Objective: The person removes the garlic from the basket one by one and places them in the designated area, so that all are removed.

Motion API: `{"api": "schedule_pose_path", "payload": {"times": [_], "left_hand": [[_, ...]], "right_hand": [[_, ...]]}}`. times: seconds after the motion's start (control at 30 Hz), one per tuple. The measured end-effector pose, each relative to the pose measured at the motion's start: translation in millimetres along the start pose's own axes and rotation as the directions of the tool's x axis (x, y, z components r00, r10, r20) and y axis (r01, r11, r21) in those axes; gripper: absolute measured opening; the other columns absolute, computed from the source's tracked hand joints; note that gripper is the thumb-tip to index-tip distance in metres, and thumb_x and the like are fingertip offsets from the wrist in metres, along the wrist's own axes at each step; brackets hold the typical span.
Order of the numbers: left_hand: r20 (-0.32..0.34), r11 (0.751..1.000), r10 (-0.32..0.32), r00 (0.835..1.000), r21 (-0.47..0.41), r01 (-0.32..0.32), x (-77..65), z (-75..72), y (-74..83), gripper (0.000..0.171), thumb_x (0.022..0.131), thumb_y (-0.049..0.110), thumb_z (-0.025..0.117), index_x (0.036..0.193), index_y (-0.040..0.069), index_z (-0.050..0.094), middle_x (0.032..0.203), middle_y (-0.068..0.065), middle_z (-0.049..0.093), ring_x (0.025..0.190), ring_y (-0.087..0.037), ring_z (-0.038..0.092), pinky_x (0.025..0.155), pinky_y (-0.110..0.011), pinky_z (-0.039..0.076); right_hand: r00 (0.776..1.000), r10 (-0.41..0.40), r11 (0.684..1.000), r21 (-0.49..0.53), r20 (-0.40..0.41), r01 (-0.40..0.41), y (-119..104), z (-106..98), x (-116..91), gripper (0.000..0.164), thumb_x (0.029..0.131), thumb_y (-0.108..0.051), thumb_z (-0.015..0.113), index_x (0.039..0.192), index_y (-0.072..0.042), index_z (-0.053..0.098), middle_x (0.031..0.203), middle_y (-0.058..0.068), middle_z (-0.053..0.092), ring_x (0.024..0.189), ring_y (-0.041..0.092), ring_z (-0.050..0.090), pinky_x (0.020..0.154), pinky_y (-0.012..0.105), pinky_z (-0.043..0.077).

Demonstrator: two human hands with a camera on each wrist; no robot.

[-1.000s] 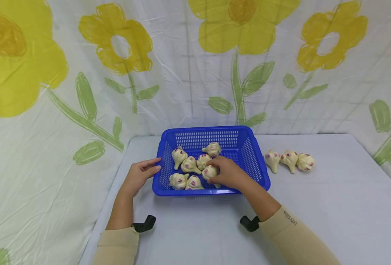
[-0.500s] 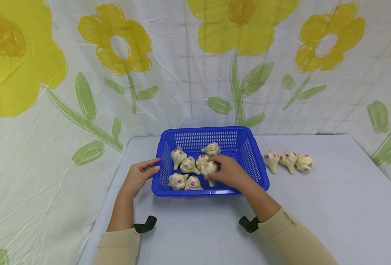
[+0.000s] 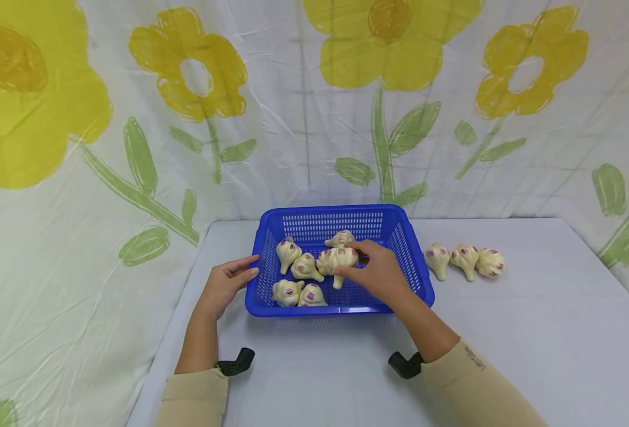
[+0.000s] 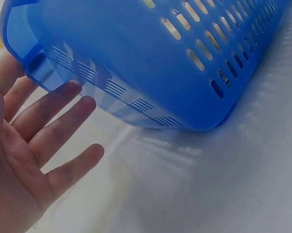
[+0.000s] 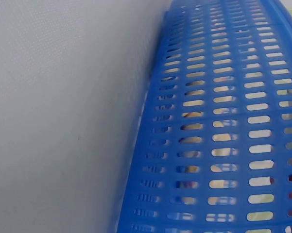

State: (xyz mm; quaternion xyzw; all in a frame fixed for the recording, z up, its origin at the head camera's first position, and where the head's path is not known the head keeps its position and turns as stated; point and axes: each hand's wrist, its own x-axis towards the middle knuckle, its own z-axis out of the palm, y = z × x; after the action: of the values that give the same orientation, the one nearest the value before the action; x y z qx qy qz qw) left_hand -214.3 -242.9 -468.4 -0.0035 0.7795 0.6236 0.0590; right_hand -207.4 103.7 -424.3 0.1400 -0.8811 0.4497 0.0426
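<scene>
A blue slotted plastic basket [image 3: 341,309] holds several garlic bulbs, white with purple patches. My right hand [image 3: 380,270] reaches into it and pinches one garlic bulb [image 3: 343,258] between thumb and fingers, its stem pointing down. That bulb overlaps another garlic bulb [image 3: 323,263] in the head view. Against the basket's left rim rests my left hand [image 3: 224,283]; the left wrist view has its fingers [image 4: 63,131] spread and fairly straight beside the outer wall. In the right wrist view the basket's front wall [image 5: 223,116] fills the right side and hides most of the hand.
Three garlic bulbs [image 3: 465,261] lie in a row on the white tablecloth [image 3: 533,332], right of the basket. Behind the table hangs a white curtain [image 3: 287,148] with yellow flowers. Black wrist devices [image 3: 236,362] sit at both sleeves.
My right hand has moved the pinched garlic bulb up and slightly back within the basket, away from the front wall. The left hand stays at the left rim.
</scene>
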Motion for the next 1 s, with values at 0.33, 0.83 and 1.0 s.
{"api": "schedule_pose_path", "payload": {"times": [0.33,0.83,1.0], "left_hand": [[-0.011,1.0,0.02,1.0,-0.019,-0.02,-2.1,0.8,-0.7,0.054,0.09,0.036,0.072,0.134,0.008,0.061,0.131,-0.018,0.063,0.099,-0.008,0.07,0.087,-0.027,0.057],[-0.021,1.0,0.01,1.0,-0.011,-0.011,-3.4,3.8,-2.3,0.054,0.09,0.04,0.071,0.135,0.013,0.061,0.136,-0.014,0.061,0.114,-0.02,0.066,0.092,-0.029,0.056],[-0.032,0.999,0.017,0.999,-0.027,-0.018,-4.7,4.7,-1.0,0.054,0.089,0.039,0.072,0.135,0.012,0.062,0.136,-0.013,0.061,0.112,-0.019,0.066,0.09,-0.028,0.056]], "right_hand": [[0.992,-0.09,0.994,0.051,-0.083,0.095,5.6,-28.7,-4.7,0.058,0.081,-0.036,0.08,0.131,-0.012,0.062,0.121,0.005,0.064,0.111,0.022,0.064,0.092,0.038,0.056],[0.928,0.187,0.98,0.128,-0.322,-0.153,55.4,-135.3,-20.3,0.061,0.088,-0.033,0.074,0.141,-0.011,0.054,0.134,0.008,0.058,0.115,0.004,0.057,0.086,0.007,0.049],[0.871,0.336,0.938,0.212,-0.358,-0.274,79.3,-166.7,-30.3,0.064,0.087,-0.037,0.074,0.144,-0.02,0.051,0.131,-0.007,0.055,0.117,0.0,0.052,0.08,0.002,0.046]]}}
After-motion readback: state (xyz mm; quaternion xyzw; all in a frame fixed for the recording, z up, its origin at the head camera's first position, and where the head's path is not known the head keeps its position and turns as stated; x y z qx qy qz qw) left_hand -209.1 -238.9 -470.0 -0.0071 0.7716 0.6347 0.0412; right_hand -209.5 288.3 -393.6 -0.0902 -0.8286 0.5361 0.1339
